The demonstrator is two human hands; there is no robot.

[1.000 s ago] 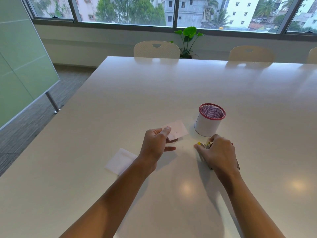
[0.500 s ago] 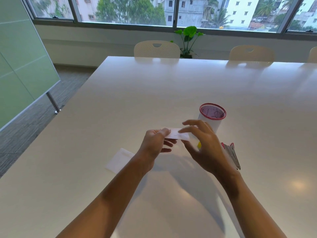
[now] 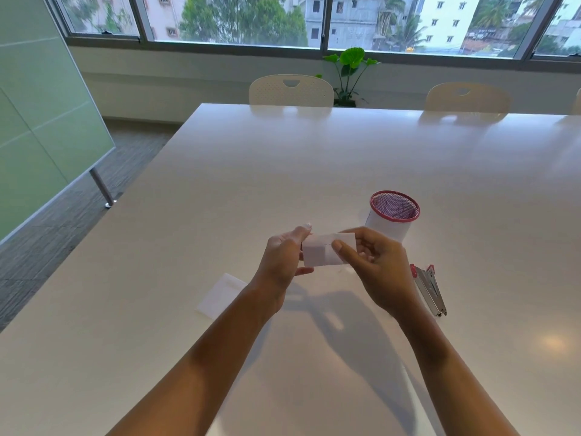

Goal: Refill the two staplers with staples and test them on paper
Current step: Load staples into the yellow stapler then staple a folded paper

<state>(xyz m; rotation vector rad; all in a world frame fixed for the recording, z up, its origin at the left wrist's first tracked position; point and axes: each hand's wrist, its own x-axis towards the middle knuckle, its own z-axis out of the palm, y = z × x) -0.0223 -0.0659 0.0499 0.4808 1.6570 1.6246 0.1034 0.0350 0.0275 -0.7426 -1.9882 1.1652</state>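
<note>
White paper slip [image 3: 325, 251] is pinched above the table [image 3: 314, 158] between the curled fingers of left hand [image 3: 283, 258] and right hand [image 3: 377, 265], with a stapler [image 3: 429, 289] lying just beside the right wrist.

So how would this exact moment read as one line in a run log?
left hand: pinches paper slip | right hand: pinches same slip | stapler: on table, untouched | second paper: on table
</note>
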